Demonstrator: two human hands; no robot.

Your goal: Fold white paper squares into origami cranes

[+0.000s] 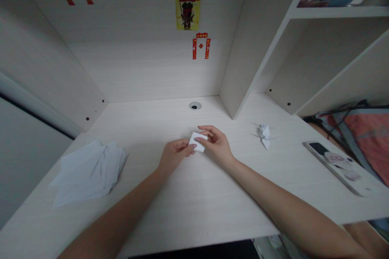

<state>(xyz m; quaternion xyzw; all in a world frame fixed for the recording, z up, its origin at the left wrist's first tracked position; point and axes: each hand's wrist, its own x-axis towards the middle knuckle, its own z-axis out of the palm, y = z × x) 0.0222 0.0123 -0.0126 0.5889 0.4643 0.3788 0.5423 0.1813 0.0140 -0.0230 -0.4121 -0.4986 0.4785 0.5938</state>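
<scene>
A small folded piece of white paper [197, 142] is held between my two hands, just above the middle of the desk. My left hand [176, 151] pinches its left edge, with the thumb on top and fingers behind. On the other side, my right hand [219, 143] grips the paper with its thumb laid across the face; the index finger stretches past the top edge, and a ring shows on one finger. The fingers partly cover the paper, so its folds are hard to make out.
Loose white sheets [91, 172] lie in a pile at the left. To the right are a folded white paper figure [264, 135] and a phone [337, 166] in a decorated case. A cable hole [195, 106] sits near the back panel; an upright divider [243, 60] stands right of it.
</scene>
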